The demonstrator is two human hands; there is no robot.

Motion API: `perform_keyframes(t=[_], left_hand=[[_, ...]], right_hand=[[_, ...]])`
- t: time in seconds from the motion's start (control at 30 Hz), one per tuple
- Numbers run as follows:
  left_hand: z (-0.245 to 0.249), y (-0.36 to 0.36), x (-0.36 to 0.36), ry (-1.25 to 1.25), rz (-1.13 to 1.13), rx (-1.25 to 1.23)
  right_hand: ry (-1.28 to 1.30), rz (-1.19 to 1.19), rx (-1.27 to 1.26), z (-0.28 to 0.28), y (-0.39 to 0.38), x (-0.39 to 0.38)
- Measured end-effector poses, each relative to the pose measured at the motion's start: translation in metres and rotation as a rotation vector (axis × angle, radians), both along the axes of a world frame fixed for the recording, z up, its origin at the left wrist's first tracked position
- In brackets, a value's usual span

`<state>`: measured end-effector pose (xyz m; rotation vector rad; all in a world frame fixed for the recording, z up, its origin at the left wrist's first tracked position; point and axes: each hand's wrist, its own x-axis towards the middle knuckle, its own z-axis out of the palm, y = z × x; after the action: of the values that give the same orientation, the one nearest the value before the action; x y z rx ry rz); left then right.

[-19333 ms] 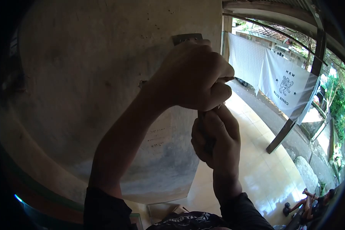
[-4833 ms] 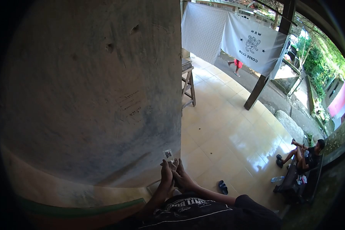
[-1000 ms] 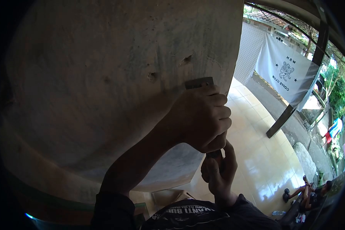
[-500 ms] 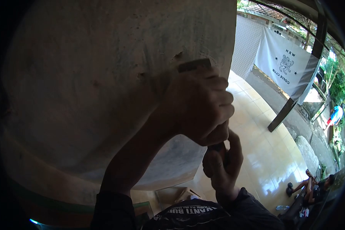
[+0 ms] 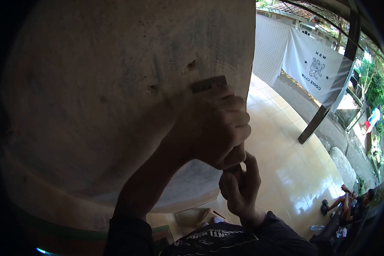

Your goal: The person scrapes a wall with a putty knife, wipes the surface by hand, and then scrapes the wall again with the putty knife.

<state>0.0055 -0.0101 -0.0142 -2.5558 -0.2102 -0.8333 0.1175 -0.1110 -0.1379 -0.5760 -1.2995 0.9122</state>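
A scraper with a dark, wide blade (image 5: 210, 84) lies against the stained, worn wall (image 5: 115, 55). Wrapped around it just below the blade is my left hand (image 5: 219, 128), its knuckles towards me. My right hand (image 5: 244, 190) grips the lower end of the same tool, under the left. Most of the handle is hidden by my fingers. Above and left of the blade, the wall has two chipped holes (image 5: 190, 65).
The wall ends at a vertical edge right of my hands. Beyond are a shiny tiled floor (image 5: 281, 158), a white banner (image 5: 313, 70) and a dark post (image 5: 313, 123). A person (image 5: 354, 205) sits at lower right near a plastic bottle (image 5: 316, 228).
Both hands and the scraper have moved a little down the wall, away from the chipped holes. The grip looks the same, and the view has shifted slightly.
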Motion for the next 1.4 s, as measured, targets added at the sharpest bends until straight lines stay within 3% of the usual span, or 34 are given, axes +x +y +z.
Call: perform_keyframes(t=[0.1, 0.27, 0.43, 0.67, 0.83, 0.97, 1.07, 1.13, 1.23, 1.3, 1.4], left_hand=[[-0.005, 0.000, -0.001, -0.018, -0.060, -0.022], [0.014, -0.002, 0.004, -0.020, 0.028, -0.024], [-0.004, -0.003, 0.003, 0.002, -0.013, -0.026], [0.023, -0.003, 0.004, 0.017, 0.051, 0.004], [-0.002, -0.002, 0.001, 0.029, -0.007, 0.019], [0.024, -0.004, 0.004, 0.005, 0.026, -0.002], [0.007, -0.007, 0.000, 0.061, 0.035, -0.007], [-0.008, -0.005, 0.000, -0.035, -0.031, 0.024], [0.000, -0.008, 0.000, 0.001, -0.043, -0.003], [0.013, -0.009, 0.002, 0.040, 0.049, -0.037], [0.004, -0.008, 0.002, -0.014, 0.028, -0.026]], right_hand=[[0.047, 0.062, 0.004, 0.006, -0.005, 0.001], [0.161, 0.104, -0.050, 0.023, 0.001, 0.004], [0.102, 0.068, -0.070, 0.001, -0.006, 0.003], [0.132, 0.063, -0.031, 0.022, 0.003, 0.003], [0.069, 0.009, -0.032, 0.004, -0.005, -0.001], [0.075, 0.051, 0.021, 0.028, 0.003, 0.006], [0.039, 0.082, -0.039, 0.010, -0.006, 0.007], [0.018, 0.051, -0.063, -0.004, -0.010, 0.000], [-0.020, -0.007, -0.014, 0.007, -0.008, 0.003], [0.095, 0.013, -0.019, 0.018, -0.004, 0.003], [0.069, 0.034, -0.026, 0.005, -0.004, 0.002]])
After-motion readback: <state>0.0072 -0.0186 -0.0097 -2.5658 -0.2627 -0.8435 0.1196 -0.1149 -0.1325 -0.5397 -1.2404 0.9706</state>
